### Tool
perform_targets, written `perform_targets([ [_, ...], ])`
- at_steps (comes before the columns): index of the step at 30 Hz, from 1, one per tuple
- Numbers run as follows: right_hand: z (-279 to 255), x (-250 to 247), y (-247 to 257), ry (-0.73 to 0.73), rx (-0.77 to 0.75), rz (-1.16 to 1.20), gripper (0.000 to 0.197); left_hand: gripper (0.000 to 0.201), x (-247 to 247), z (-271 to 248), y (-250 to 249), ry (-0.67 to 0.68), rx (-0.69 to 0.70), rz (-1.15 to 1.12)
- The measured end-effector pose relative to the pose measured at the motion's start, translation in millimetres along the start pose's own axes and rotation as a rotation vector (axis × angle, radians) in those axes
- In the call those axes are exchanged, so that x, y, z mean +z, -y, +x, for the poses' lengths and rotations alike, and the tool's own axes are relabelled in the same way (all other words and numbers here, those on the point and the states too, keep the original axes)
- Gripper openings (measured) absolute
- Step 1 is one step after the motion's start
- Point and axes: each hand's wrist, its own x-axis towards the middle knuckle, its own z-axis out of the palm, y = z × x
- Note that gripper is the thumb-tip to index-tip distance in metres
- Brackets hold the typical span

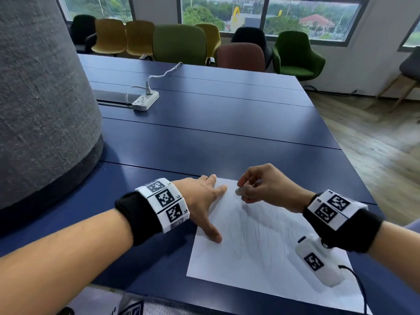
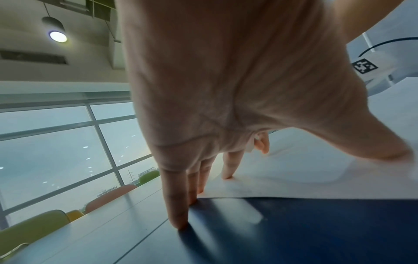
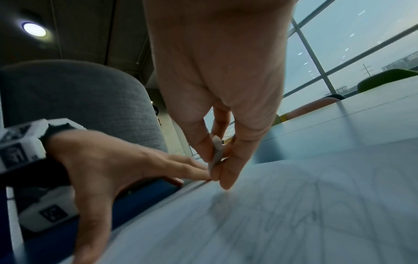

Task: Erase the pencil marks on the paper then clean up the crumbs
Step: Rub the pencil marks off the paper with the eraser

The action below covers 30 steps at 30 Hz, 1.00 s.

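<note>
Fingers (image 1: 218, 189) of left hand (image 1: 200, 196) spread flat, pressing paper (image 1: 261, 242) edge onto blue counter (image 1: 204, 137); grey pillar (image 1: 41, 98) left, power strip (image 1: 145, 100) beyond. Right hand (image 1: 263, 185) pinches small grey eraser (image 1: 239, 191) just above pencil marks (image 1: 256, 233), beside left fingertips.

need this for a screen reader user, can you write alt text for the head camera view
A person's right hand pinches a small grey eraser over the far edge of a white paper faintly covered in pencil marks, while the left hand lies spread on the paper's left edge, holding it flat. The paper lies on a dark blue table, with a white power strip farther back.
</note>
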Motion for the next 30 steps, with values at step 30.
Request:
perform_targets([
  [30, 9.6, 11.8, 1.9, 0.067, -0.329, -0.649, 0.009, 0.130, 0.7, -3.0, -0.3, -0.079, 0.032, 0.118],
])
